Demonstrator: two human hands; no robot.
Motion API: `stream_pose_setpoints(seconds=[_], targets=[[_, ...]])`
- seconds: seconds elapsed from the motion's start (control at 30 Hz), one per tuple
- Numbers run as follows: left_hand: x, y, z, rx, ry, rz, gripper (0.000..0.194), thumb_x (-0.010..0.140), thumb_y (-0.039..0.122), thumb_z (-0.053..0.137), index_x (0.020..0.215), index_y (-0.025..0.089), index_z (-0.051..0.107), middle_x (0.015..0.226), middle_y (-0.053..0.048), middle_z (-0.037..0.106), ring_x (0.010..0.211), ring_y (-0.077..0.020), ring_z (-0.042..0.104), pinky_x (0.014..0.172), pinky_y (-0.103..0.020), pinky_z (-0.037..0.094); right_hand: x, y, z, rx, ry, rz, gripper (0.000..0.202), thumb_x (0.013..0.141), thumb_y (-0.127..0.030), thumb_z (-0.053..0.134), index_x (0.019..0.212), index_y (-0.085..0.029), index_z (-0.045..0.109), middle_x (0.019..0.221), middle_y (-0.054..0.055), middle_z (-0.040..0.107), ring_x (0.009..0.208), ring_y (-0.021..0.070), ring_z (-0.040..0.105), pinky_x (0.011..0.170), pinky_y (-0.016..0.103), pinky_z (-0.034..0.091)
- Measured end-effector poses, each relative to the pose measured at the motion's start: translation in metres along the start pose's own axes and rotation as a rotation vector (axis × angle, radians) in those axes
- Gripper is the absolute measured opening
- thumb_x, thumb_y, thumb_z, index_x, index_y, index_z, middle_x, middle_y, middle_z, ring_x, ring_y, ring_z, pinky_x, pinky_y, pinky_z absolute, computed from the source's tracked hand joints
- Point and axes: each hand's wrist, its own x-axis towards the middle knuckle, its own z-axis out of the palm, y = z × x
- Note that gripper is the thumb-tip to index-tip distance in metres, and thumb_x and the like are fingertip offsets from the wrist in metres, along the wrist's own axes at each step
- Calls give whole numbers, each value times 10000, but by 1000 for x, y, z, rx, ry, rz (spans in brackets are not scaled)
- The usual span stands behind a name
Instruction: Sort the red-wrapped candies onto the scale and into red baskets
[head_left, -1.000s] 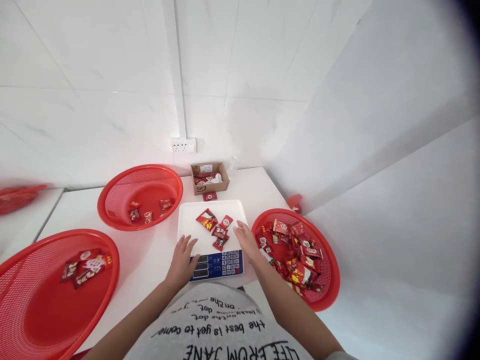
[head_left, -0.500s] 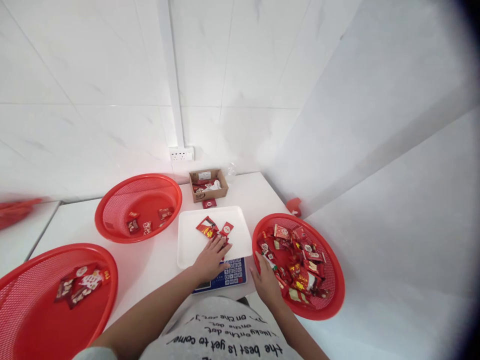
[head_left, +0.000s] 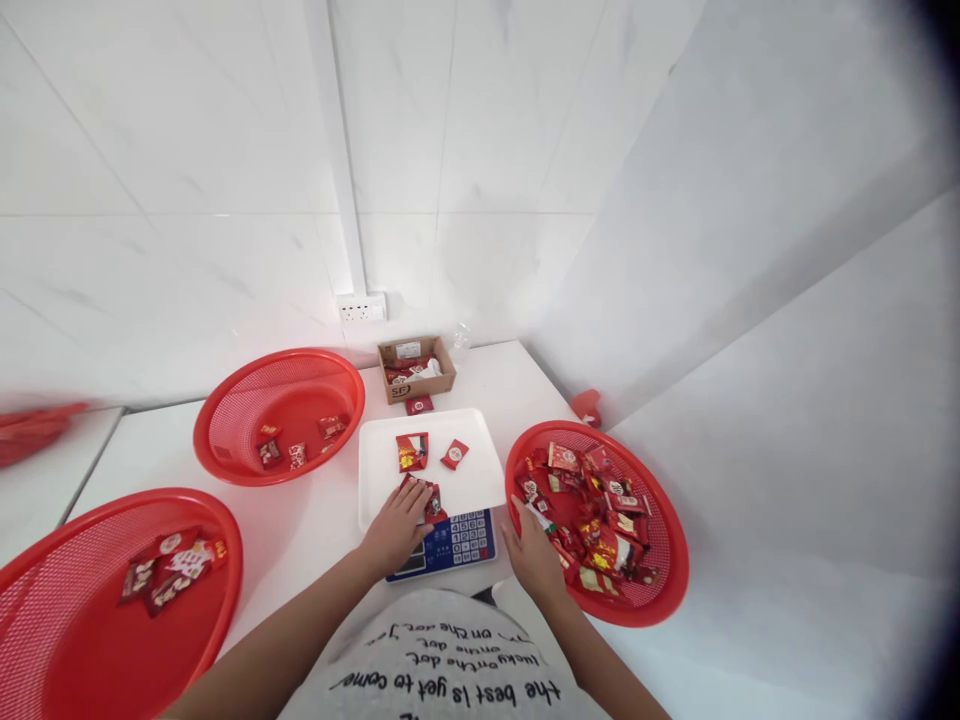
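My left hand (head_left: 397,528) lies palm down at the near edge of the white scale tray (head_left: 480,470), fingers stretched over a dark red snack packet (head_left: 433,505). Part of that packet is hidden under the fingers. Farther up on the tray are a red and yellow packet (head_left: 412,452) and a small red packet (head_left: 454,454), apart from each other. My right hand (head_left: 537,556) is closed on the near left rim of a red plastic basket (head_left: 671,560), its fingertips inside. Many red snack packets (head_left: 600,540) fill the bottom of this basket.
The scale's blue keypad (head_left: 469,540) shows below the tray. Behind the tray stands a small cardboard box (head_left: 424,385) of packets, with one red packet (head_left: 419,405) before it. Two more red baskets, a far one (head_left: 352,385) and a near one (head_left: 225,520), hold several packets each.
My left hand has moved toward me and left, to the tray's near edge. The packets, bunched together before, now lie spread apart. My right hand stays on the basket rim.
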Motion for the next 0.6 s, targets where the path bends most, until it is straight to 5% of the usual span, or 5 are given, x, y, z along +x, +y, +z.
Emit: stream_pose_setpoints(seconds=[0.6], targets=[[-1,14,-3,78,81,-61,380,811,230,530,1190,253,540,1364,-81,415,1291,-279,314,1034,-460,318,-1,-6,-3,-54,-3,8,505,866,-320,339,1336,-135,358,1324,119,464,1223,221,425,964,341,380]])
